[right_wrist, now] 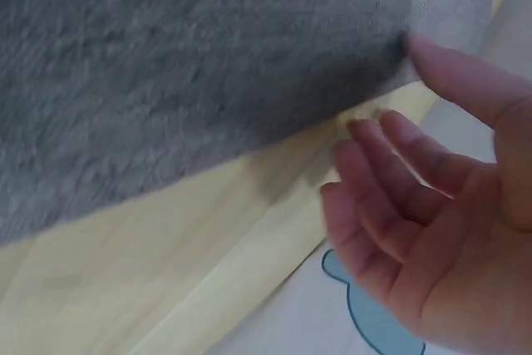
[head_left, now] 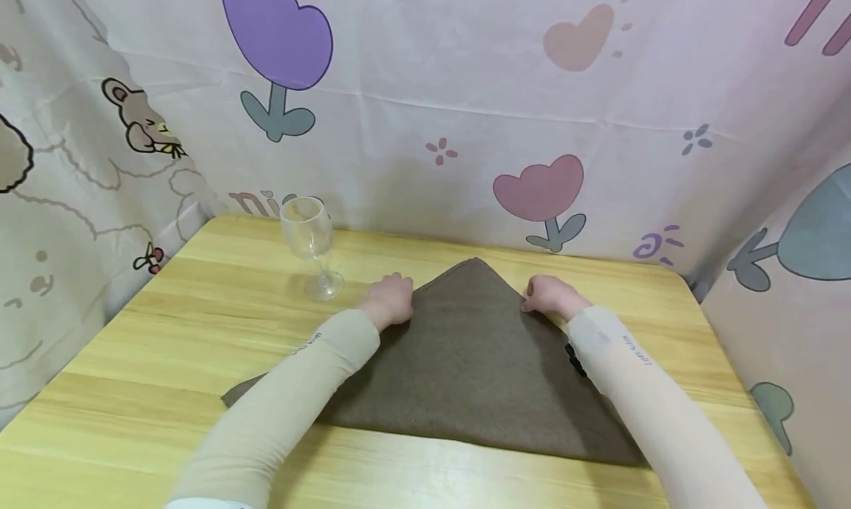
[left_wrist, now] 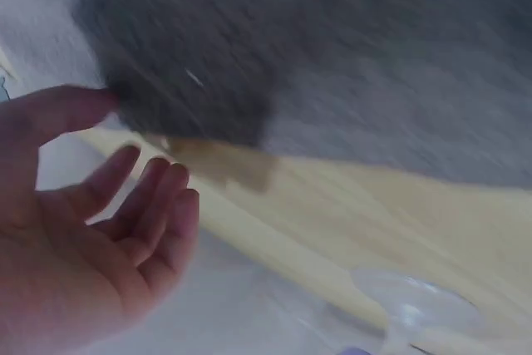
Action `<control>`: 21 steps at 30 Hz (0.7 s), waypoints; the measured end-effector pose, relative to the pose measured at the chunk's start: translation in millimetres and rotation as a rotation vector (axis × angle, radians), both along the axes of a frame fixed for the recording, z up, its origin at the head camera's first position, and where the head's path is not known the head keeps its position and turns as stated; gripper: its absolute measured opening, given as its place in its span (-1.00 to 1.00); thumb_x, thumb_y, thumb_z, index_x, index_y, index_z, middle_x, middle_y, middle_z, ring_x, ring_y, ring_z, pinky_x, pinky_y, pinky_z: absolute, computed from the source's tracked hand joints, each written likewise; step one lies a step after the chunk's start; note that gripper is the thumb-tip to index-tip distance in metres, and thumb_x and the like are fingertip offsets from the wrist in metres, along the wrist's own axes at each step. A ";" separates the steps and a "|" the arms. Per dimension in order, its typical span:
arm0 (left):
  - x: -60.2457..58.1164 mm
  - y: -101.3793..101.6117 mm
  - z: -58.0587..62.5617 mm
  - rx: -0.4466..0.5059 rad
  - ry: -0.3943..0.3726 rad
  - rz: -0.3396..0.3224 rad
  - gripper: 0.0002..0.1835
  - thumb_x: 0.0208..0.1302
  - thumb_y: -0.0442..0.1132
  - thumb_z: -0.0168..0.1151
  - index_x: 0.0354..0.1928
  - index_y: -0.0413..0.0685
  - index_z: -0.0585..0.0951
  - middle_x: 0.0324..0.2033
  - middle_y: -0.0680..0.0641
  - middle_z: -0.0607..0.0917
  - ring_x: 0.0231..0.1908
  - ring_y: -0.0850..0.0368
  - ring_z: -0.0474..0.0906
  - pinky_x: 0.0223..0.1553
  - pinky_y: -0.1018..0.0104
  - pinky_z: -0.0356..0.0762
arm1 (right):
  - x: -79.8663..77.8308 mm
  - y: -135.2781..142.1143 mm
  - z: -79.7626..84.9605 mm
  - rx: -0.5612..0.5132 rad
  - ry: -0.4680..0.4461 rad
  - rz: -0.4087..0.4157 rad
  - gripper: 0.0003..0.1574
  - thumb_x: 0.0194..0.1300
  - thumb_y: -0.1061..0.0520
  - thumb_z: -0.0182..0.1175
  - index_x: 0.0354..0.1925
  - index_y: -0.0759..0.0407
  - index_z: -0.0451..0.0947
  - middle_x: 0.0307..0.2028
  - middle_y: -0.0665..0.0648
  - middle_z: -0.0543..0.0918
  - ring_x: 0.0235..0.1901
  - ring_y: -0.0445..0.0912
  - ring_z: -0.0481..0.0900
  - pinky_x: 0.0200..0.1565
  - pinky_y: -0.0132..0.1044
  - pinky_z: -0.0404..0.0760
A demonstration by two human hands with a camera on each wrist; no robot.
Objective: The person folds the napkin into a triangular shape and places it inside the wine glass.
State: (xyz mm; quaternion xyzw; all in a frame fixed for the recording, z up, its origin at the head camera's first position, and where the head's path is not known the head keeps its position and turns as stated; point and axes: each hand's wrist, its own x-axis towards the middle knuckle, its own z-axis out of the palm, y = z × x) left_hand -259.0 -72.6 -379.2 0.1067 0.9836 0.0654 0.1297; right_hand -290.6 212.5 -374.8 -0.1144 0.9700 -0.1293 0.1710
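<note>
One plain brown cloth lies in a triangle; both hands, thumbs and fingers apart, touch its edges.

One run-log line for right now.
brown cloth: triangular, on table, tip pointing away; left grip: at cloth's left edge; right grip: at right edge; wineglass: upright, left of left grip

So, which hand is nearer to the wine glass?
Left. The left hand touches the brown cloth just to the right of the wine glass; the right hand is farther right, at the cloth's opposite edge.

Left hand at cloth; 1 glass, cropped.
</note>
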 end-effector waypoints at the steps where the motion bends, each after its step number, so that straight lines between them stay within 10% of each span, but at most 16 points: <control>1: 0.2 4.7 -1.0 0.001 0.004 -0.019 -0.56 0.28 -0.20 0.09 0.17 -0.22 0.41 0.07 -0.26 0.48 0.11 -0.15 0.41 0.01 0.00 0.47 | 0.1 -3.2 -0.6 -0.014 0.028 0.005 -0.76 0.14 0.15 0.21 -0.53 0.25 0.41 -0.61 0.08 0.43 -0.55 -0.08 0.38 -0.43 -0.24 0.39; 7: -1.6 28.9 -8.8 -0.048 0.002 -0.063 -0.41 0.36 -0.02 0.03 0.34 -0.13 0.27 0.22 -0.23 0.38 0.25 -0.13 0.28 0.16 -0.01 0.35 | -5.2 -27.5 -4.6 -0.072 0.136 0.077 -0.46 0.31 0.14 0.06 0.10 0.55 0.37 0.02 0.47 0.54 0.05 0.27 0.50 0.12 0.05 0.42; 21: -7.0 37.5 -8.9 -0.002 0.020 -0.099 -0.56 0.28 -0.03 0.12 0.14 -0.08 0.51 0.07 -0.14 0.50 0.09 -0.07 0.43 0.02 0.04 0.47 | -25.2 -40.6 -5.9 -0.175 0.012 -0.003 -0.45 0.38 0.15 -0.03 0.17 0.54 0.29 0.09 0.48 0.46 0.08 0.24 0.45 0.11 0.00 0.43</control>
